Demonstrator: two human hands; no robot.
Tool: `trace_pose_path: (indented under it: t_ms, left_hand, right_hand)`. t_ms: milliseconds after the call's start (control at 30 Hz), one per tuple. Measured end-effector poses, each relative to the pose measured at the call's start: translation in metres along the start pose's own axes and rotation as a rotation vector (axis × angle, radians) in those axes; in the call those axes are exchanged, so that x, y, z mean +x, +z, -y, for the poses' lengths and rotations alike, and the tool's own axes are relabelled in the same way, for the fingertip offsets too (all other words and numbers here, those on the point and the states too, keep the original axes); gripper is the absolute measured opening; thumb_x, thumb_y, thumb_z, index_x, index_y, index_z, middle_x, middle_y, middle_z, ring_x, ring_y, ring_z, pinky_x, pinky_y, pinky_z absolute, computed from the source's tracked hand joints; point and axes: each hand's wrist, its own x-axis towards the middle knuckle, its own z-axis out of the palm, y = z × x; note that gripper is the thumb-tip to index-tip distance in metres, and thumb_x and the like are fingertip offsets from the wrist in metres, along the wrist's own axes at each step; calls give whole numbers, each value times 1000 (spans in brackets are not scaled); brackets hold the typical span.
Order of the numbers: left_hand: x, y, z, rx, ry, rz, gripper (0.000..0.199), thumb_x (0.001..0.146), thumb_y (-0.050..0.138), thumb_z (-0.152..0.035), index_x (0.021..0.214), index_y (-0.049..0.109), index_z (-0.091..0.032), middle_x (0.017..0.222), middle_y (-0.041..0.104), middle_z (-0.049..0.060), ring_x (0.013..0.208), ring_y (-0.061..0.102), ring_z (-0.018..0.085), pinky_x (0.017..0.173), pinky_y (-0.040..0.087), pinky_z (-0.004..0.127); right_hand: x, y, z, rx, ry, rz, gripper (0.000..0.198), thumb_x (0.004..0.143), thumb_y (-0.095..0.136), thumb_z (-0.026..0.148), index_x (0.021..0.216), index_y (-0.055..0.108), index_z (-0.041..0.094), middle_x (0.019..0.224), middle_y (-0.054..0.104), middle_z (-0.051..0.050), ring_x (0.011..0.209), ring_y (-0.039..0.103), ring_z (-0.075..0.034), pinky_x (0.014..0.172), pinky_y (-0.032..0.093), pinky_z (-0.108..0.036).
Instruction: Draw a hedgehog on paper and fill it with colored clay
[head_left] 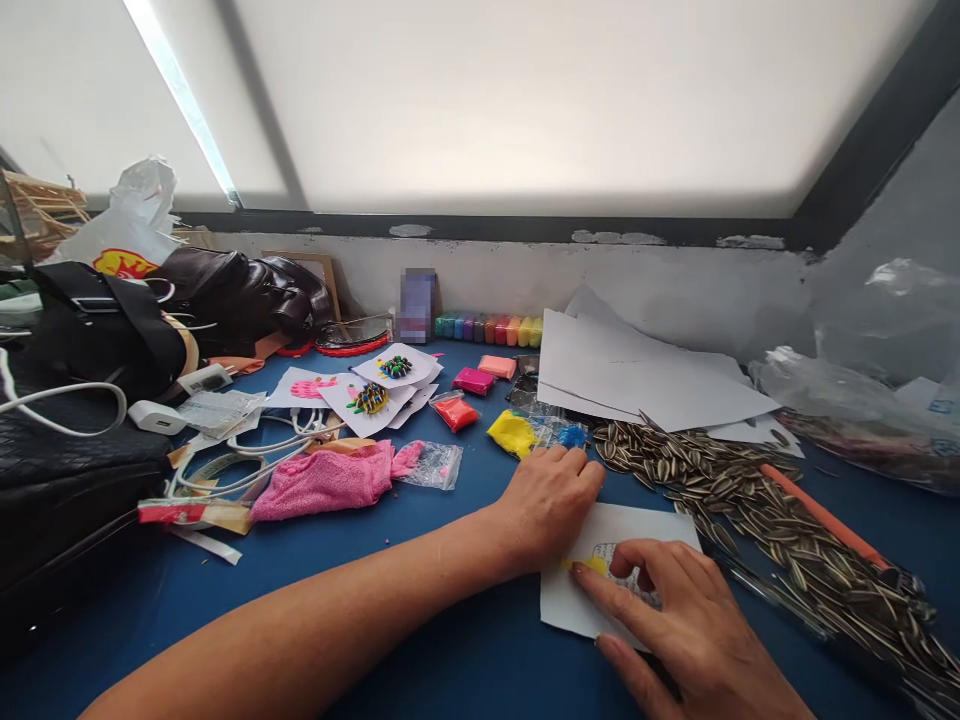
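Note:
A small white sheet of paper (566,605) lies on the blue table in front of me, with a drawn, pencilled shape partly hidden by my right hand. Yellow clay (597,565) is stuck on the drawing's left part. The index fingertip of my right hand (682,620) presses on that clay, its fingers apart and the thumb low over the paper's edge. My left hand (553,500) rests at the paper's upper left with its fingers curled; what is under them is hidden. Just beyond its knuckles lie a yellow clay packet (513,432) and blue clay (572,436) in clear plastic.
Striped sunflower seeds (787,530) spread to the right, with an orange stick (825,515) on them. Behind are white sheets (645,365), a row of coloured clay (491,330) and red clay (454,411). Leftward lie finished clay pictures (367,400), a pink cloth (326,482), cables and black bags (75,450).

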Motion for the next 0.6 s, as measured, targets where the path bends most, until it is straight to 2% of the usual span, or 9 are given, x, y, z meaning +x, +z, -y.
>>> trace_pose_path:
  t_ms: [233, 400, 600]
  left_hand:
    - [0, -1, 0, -14, -25, 2, 8, 89, 45, -12, 92, 50, -17, 93, 60, 6, 85, 54, 21, 73, 45, 33]
    - [-1, 1, 1, -29, -53, -22, 9, 94, 42, -16, 91, 50, -18, 91, 60, 5, 84, 54, 20, 74, 45, 33]
    - [-1, 1, 0, -13, -30, -13, 7, 91, 44, -14, 91, 50, -18, 92, 60, 5, 83, 54, 21, 72, 44, 33]
  right_hand:
    - [-3, 6, 0, 40, 0, 21, 36, 86, 62, 29, 119, 67, 19, 95, 62, -10, 85, 58, -22, 77, 50, -35]
    - [-7, 7, -1, 51, 13, -7, 33, 86, 62, 32, 116, 69, 21, 91, 65, -9, 83, 59, -22, 76, 49, -35]
    - [-6, 8, 0, 22, -5, -39, 34, 86, 62, 32, 117, 70, 22, 92, 65, -10, 84, 59, -23, 77, 49, -36]
